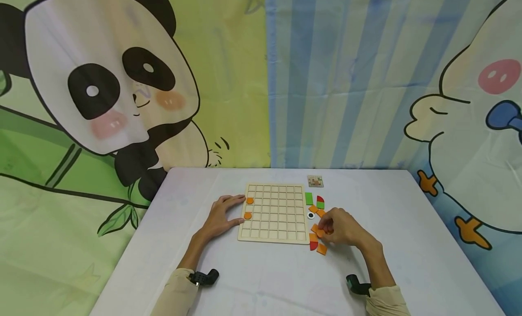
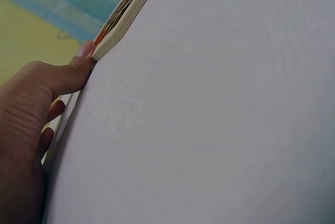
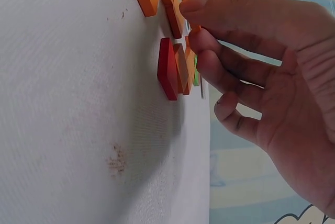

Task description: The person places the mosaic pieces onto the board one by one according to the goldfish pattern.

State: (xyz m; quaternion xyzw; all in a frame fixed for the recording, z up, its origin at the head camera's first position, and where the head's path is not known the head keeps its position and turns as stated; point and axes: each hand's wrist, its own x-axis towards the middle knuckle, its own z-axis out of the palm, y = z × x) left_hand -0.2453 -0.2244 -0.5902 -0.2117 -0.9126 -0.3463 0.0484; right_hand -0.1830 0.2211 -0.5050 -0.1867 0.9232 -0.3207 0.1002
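Note:
A pale wooden grid board [image 1: 278, 218] lies on the white table. Along its left column sit two orange pieces, one farther [image 1: 250, 201] and one nearer [image 1: 247, 215]. My left hand [image 1: 220, 216] touches the board's left edge, thumb and fingers spread apart; the thumb [image 2: 73, 75] presses at the edge in the left wrist view. Right of the board, my right hand [image 1: 344, 226] pinches a small orange tile [image 3: 195, 27] between thumb and forefinger, the other fingers loosely curved. Around it lie loose orange tiles [image 1: 321, 249], and a red piece [image 3: 167, 69] stands out in the right wrist view.
Beside the board's right edge are a green rectangle [image 1: 309, 198], a red and green piece [image 1: 320, 201] and a white disc with a dark centre [image 1: 311, 215]. A small patterned card [image 1: 315, 181] lies behind them. Printed curtains [image 1: 334, 80] hang beyond the table.

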